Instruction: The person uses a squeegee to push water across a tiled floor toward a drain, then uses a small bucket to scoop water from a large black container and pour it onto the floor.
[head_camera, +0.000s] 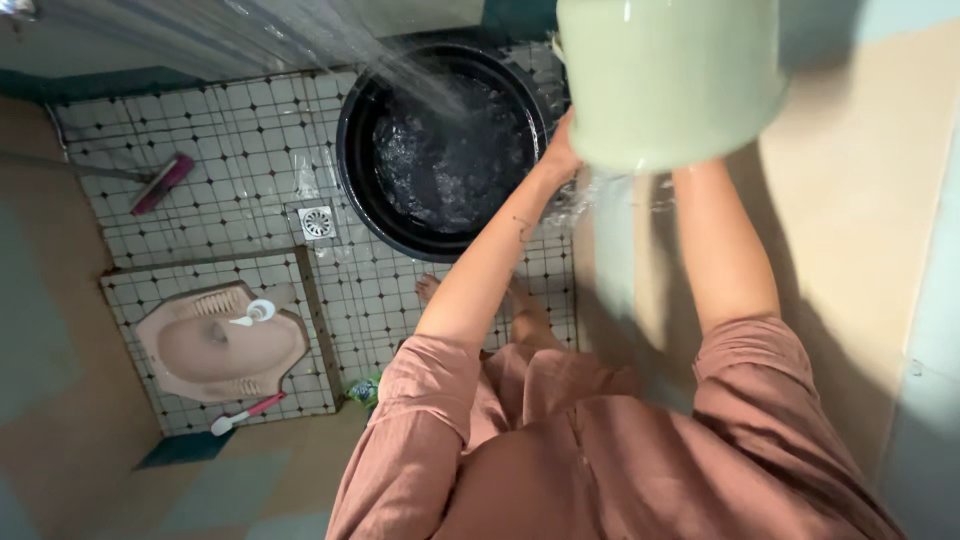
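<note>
Tiled floor (250, 130), squat toilet (215, 345), beige wall (860, 200)

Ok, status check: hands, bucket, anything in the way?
Left hand on pale green bucket, bucket raised. Right hand hidden behind bucket. Black tub below, full of water, stream pouring in. Nothing in the way.

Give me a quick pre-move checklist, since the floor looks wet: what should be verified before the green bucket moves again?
1. Left hand on the green bucket: ok, it touches the base.
2. Right hand grip: cannot tell, the bucket hides it.
3. Black tub below the stream: ok, water lands inside it.
4. Tub's level: ok, below the rim.
5. Tiled floor dry: not ok, wet near the floor drain.
6. Bare feet clear of the tub: ok.
</note>
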